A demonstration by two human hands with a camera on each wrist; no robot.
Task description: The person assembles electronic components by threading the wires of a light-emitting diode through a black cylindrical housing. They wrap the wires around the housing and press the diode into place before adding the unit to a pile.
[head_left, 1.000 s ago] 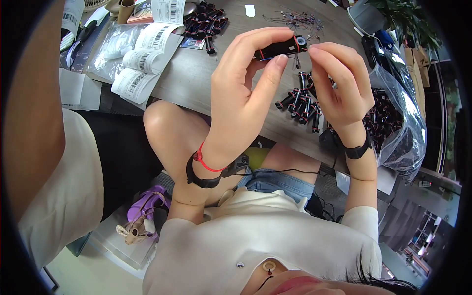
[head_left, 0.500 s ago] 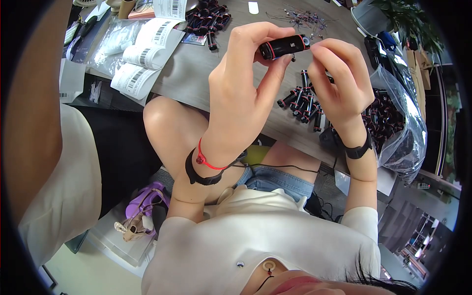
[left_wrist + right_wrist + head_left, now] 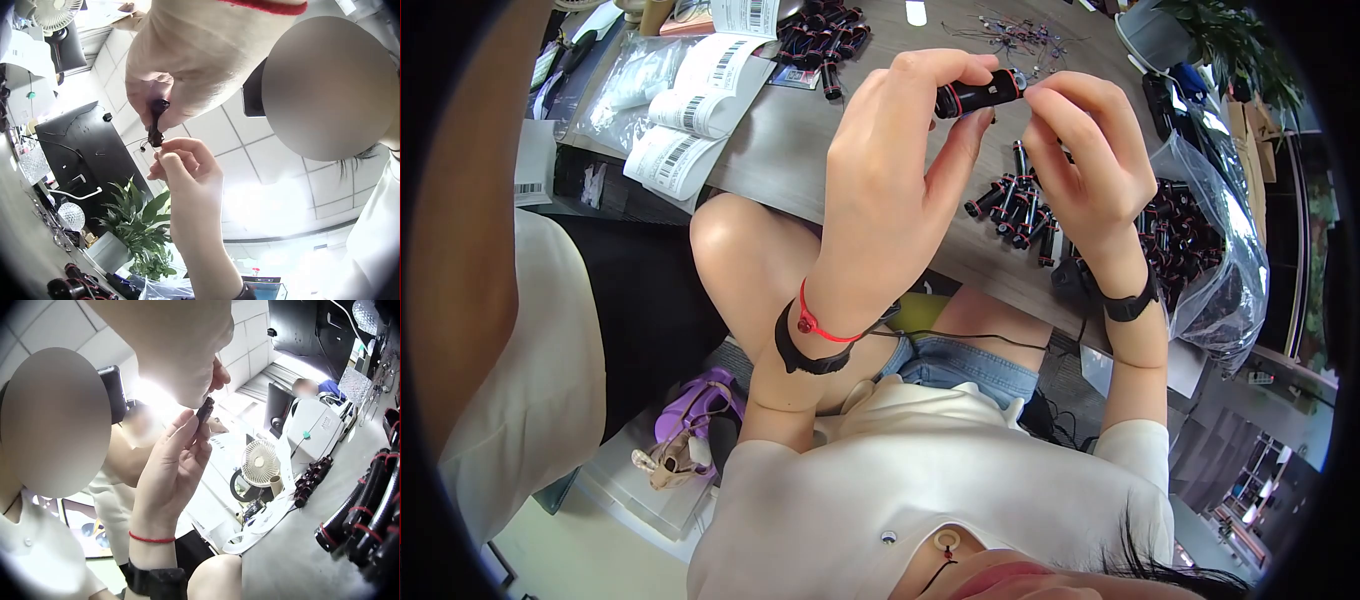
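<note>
My left hand (image 3: 890,180) pinches a short black cylinder (image 3: 980,95) with red rings between thumb and fingers, up above the table. A pale, roundish piece shows at its right end. My right hand (image 3: 1095,155) has its thumb and fingertips brought together right at that end. In the left wrist view, the cylinder (image 3: 158,115) points down toward the right fingertips (image 3: 167,150), and a thin dark wire sticks out beside it. What the right fingertips pinch is too small to tell. In the right wrist view, the left hand (image 3: 178,456) grips the cylinder from below.
Several black cylinders with red rings (image 3: 1015,210) lie on the table (image 3: 775,140) below my hands; another pile (image 3: 825,45) lies farther back. Loose wired parts (image 3: 1020,35) are scattered behind. A clear plastic bag (image 3: 1235,270) of cylinders stands right, and barcode labels (image 3: 690,120) lie left. Another person sits at left.
My left hand has turned the cylinder so its side now faces up and has shifted it slightly right, closer to the right fingertips. The right hand has hardly moved.
</note>
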